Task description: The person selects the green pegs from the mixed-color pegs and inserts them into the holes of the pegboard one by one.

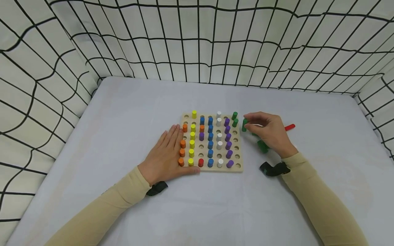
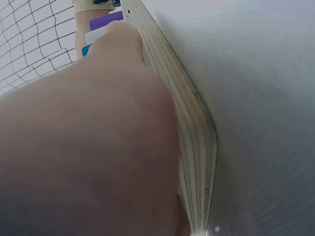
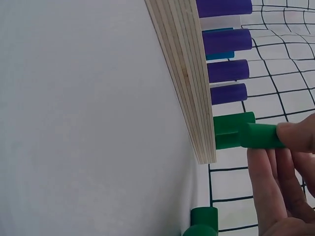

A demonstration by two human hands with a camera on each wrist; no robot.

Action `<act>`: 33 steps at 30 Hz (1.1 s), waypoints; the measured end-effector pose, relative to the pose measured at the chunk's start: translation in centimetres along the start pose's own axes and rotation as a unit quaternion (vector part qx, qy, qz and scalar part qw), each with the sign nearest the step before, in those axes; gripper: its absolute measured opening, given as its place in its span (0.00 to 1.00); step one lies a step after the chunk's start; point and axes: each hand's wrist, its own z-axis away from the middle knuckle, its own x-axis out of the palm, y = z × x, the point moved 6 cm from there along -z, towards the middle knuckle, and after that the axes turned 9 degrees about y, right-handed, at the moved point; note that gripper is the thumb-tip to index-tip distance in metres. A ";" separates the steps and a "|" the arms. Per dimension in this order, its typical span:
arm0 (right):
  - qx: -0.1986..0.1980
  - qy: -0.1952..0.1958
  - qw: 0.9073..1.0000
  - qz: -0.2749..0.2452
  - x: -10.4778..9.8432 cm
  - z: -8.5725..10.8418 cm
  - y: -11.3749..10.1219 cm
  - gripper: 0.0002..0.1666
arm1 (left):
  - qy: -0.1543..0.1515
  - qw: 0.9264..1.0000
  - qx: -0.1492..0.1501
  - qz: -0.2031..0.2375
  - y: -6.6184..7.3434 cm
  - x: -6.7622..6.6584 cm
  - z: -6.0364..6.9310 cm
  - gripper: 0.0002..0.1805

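In the head view a wooden pegboard (image 1: pixel 239 169) holds rows of coloured pegs, with two green pegs (image 1: pixel 235 122) at the back of its right column. The left hand (image 1: pixel 166 157) lies flat at the board's left edge, fingers straight, thumb along the front edge; in the left wrist view the hand (image 2: pixel 93 142) covers much of the board. At the board's right, the right hand (image 1: pixel 269 131) pinches a green peg (image 1: pixel 244 125) between thumb and fingers. The right wrist view shows that peg (image 3: pixel 261 135) held by its end, near the green pegs in the board.
More green pegs (image 1: pixel 262 146) lie on the white table (image 1: pixel 215 205) under and beside the right hand. A red peg (image 1: pixel 290 127) lies to the right of that hand. Black netting on a grid surrounds the table's back and sides.
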 end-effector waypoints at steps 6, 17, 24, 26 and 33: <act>0.008 -0.010 1.000 0.013 0.4 0.0 0.0 0.18 | -0.001 1.000 -0.001 0.001 0.0 0.0 0.0 0.74; 0.005 -0.017 1.000 -0.010 1.2 0.0 0.1 0.15 | -0.001 1.000 0.001 0.001 0.1 -0.1 0.1 0.73; 0.008 -0.015 1.000 -0.013 1.6 0.1 0.3 0.16 | 0.001 1.000 0.002 0.000 0.1 -0.1 0.1 0.74; 0.011 -0.017 1.000 -0.012 1.7 0.1 0.3 0.16 | 0.001 1.000 0.001 0.000 0.1 -0.1 0.1 0.74; 0.012 -0.025 1.000 -0.002 1.9 0.3 0.4 0.16 | 0.003 1.000 0.001 -0.003 0.1 0.0 0.0 0.74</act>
